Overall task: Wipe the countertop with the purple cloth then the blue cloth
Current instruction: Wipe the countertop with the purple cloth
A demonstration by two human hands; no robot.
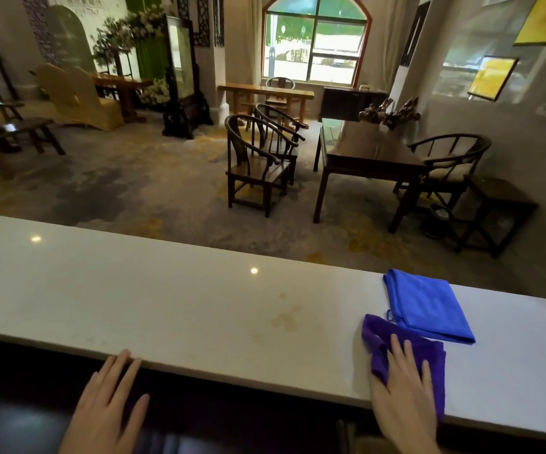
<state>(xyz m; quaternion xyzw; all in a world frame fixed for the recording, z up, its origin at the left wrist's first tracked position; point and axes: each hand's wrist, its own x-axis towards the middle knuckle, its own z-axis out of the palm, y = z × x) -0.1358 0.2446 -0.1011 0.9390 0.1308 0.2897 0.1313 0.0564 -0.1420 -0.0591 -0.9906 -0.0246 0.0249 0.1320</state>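
Purple cloth (pixel 405 348) under flat right hand (pixel 402 388), blue cloth (pixel 428 306) beside

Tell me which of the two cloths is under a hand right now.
The purple cloth, bunched at the near counter edge under the right hand. The blue cloth lies folded flat behind it, untouched.

Beyond the near foreground lies a carpeted floor (pixel 117 191) with grey and yellow patches. At about one o'clock a dark wooden table (pixel 373 152) carries carved wooden ornaments (pixel 389 114) at its far end. Two round-backed chairs (pixel 258 158) stand just beside it on its left (one behind the other), and another chair (pixel 451 158) on its right. At twelve o'clock is an arched window (pixel 315 40). At ten o'clock a wicker chair (pixel 78 96) stands near a dark framed screen (pixel 181 70). Yellow framed pictures (pixel 491 77) hang at two o'clock.
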